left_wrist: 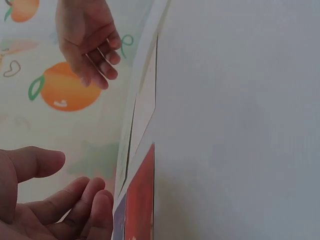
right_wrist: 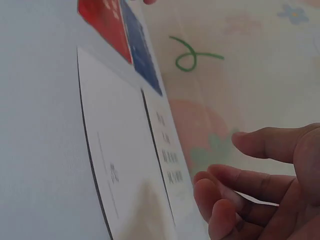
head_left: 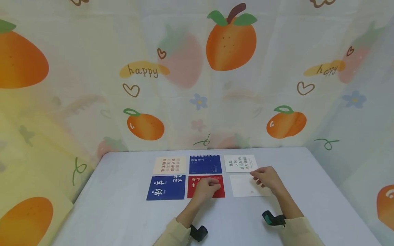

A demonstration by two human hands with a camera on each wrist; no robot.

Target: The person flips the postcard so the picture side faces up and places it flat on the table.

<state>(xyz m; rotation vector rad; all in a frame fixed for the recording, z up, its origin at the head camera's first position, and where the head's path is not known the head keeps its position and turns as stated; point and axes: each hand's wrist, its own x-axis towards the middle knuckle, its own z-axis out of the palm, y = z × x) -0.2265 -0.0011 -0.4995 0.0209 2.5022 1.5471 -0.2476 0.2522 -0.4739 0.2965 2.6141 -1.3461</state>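
Note:
Cards lie flat in two rows on the white table. My left hand (head_left: 204, 189) hovers over the red card (head_left: 220, 192) in the near row, covering part of its white lettering. In the left wrist view, that hand's thumb and bent fingers (left_wrist: 102, 205) are apart, with nothing between them. My right hand (head_left: 268, 177) is above the right end of the near row, over a mostly blank white card (head_left: 244, 188). Its thumb and loosely curled fingers (right_wrist: 222, 215) hold nothing in the right wrist view. A white card with green lettering (head_left: 240, 162) lies just behind.
Left of the red card is a blue card (head_left: 166, 188) with large white characters. In the far row lie a cream card (head_left: 169, 165) and another blue card (head_left: 205, 165). A fruit-patterned cloth (head_left: 197, 119) hangs behind the table (head_left: 117, 205). Each wrist carries a black camera mount (head_left: 199, 233).

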